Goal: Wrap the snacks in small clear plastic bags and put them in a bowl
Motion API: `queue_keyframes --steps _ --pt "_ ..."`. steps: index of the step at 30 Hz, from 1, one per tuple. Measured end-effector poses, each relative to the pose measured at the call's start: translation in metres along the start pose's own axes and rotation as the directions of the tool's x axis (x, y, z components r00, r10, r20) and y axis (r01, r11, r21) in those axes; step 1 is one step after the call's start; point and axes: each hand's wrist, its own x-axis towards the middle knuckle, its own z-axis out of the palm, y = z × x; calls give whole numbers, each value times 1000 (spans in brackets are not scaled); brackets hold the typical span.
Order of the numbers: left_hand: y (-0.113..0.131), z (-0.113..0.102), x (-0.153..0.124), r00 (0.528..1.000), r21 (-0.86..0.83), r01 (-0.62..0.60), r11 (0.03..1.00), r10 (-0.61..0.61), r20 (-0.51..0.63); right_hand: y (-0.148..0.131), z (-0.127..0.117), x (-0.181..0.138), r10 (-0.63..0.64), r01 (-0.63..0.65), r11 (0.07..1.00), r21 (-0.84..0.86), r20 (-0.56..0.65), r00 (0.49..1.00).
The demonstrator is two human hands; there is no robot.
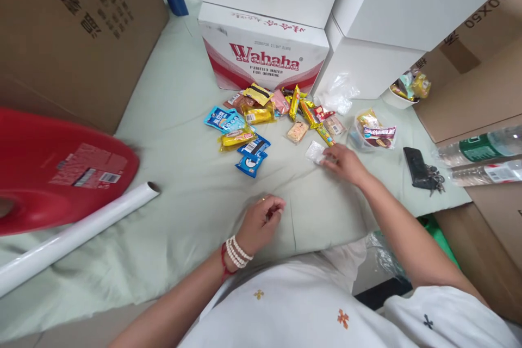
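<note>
Head view. Right hand (340, 163) stretched out at 1 o'clock from the body, palm down, fingertips on the near edge of a small clear-white plastic packet (315, 151); packet flat on the pale green cloth-covered worktop (183, 119). Whether pinched or only touched, cannot tell. Left hand (263, 220) near centre, just in front of the body, resting on the cloth, fingers curled shut toward the palm, nothing visible inside; white bead bracelet (237, 252) on the wrist.

Scattered pile of colourful snack packets (261, 114), blue, yellow and pink, at 12 o'clock from the left hand and 10 o'clock from the packet. Behind the pile, white-and-red Wahaha cardboard carton (265, 60). Clear plastic bowl of wrapped snacks (373, 133) at 2 o'clock from the right hand, near. Black phone with keys (420, 168) at 3 o'clock from that hand. Two clear plastic bottles (485, 155) lying at the far right edge. Red plastic stool (53, 174) at 9 o'clock, white rolled tube (77, 234) just below it. Large brown cardboard box (73, 22) at 10 o'clock.
</note>
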Motion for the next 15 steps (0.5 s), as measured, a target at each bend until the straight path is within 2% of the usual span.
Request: queue_keyframes --steps 3,4,6,8,10,13,15 --pt "11 -3 11 998 -36 -56 998 57 15 -9 28 -2 124 -124 992 18 -12 992" --pt "13 -2 17 998 -61 -56 997 57 13 -14 32 -4 183 -179 982 63 -55 982" --pt "10 2 33 1000 -137 -12 990 11 -11 -29 38 -11 308 -269 929 256 -127 943" --pt "2 8 49 997 -252 59 966 -70 -36 -52 45 -21 416 -308 799 516 -106 903" --pt "-7 14 61 991 -368 110 923 -132 -34 -80 56 -32 452 -303 637 709 -25 891" --pt "-17 17 65 994 -461 104 881 -112 9 -116 73 -43 440 -272 476 836 41 897" --pt "-19 15 61 995 -483 96 871 -88 41 -130 79 -45 448 -273 358 893 92 889"
